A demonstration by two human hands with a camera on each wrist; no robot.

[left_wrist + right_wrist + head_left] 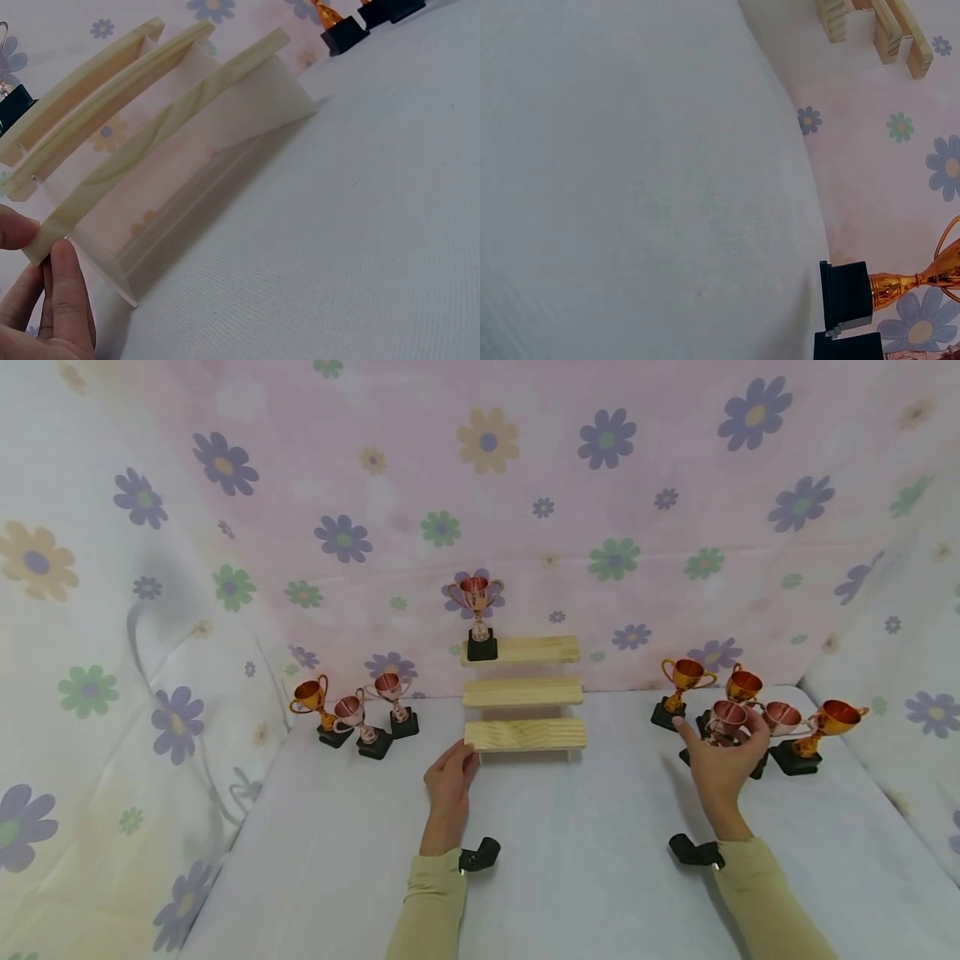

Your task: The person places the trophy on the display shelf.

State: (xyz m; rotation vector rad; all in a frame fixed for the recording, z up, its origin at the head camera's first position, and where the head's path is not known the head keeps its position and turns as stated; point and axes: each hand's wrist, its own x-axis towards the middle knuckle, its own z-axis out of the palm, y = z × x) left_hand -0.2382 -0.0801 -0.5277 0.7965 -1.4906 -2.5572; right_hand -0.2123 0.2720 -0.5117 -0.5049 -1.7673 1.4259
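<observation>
A three-step wooden display stand (523, 735) with clear supports stands at the middle of the table. My left hand (450, 781) pinches the left end of its lowest step, thumb above and fingers below, as the left wrist view shows. One rose-gold trophy cup (478, 602) on a black base stands at the left of the top step. At the right, my right hand (723, 772) holds another rose-gold trophy cup (727, 713), thumb and fingers on either side of it. The hand partly hides that cup. The right wrist view does not show this hand.
Around the right hand stand several other trophies, among them a gold trophy (686, 675) and a tilted-looking gold trophy (836, 718). Left of the stand are a gold trophy (310, 697) and two rose-gold trophies (350, 714). A flowered cloth (525, 527) hangs behind the table.
</observation>
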